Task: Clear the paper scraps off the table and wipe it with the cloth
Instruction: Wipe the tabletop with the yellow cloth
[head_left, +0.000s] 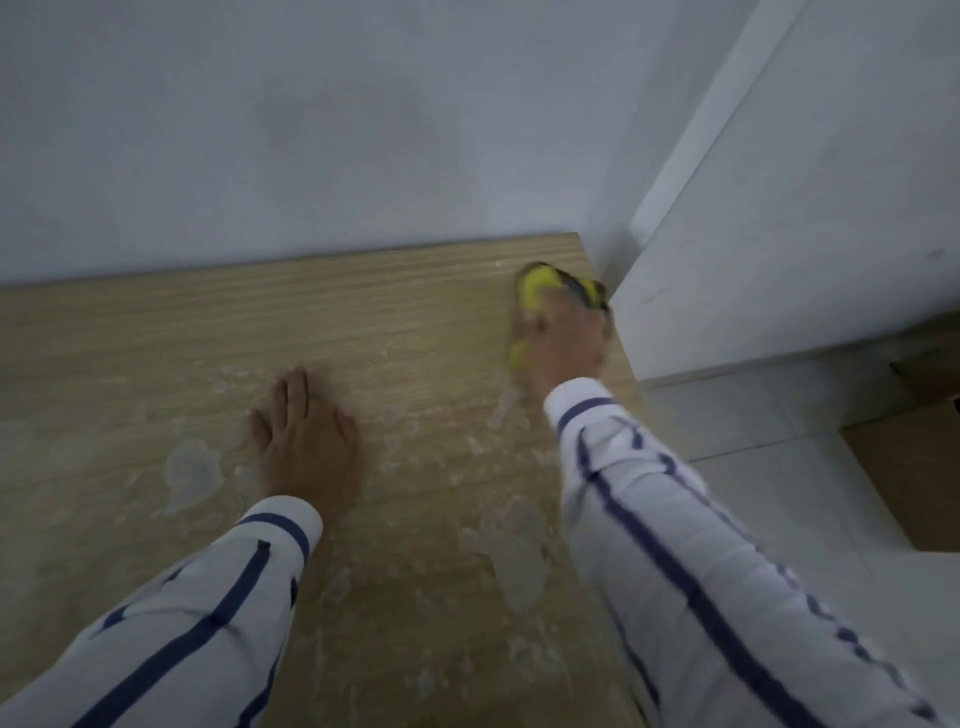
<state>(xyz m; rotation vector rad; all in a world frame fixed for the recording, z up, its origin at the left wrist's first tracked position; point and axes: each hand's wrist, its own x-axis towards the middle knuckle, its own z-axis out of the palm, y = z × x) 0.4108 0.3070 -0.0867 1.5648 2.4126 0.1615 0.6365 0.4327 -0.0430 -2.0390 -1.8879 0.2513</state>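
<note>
Yellow cloth (537, 286) sits at the far right corner of the bench (208, 332) under the right hand (566, 343), grip too blurred to tell, left hand (306, 441) flat and empty; overlapping strokes should best clear the pale smears (192, 475).

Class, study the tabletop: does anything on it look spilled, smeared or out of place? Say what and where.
Yes. Pale, wet-looking patches and smears blotch the wooden table around the flat left hand and nearer the camera. The right hand is on the yellow cloth at the far right corner.
</note>
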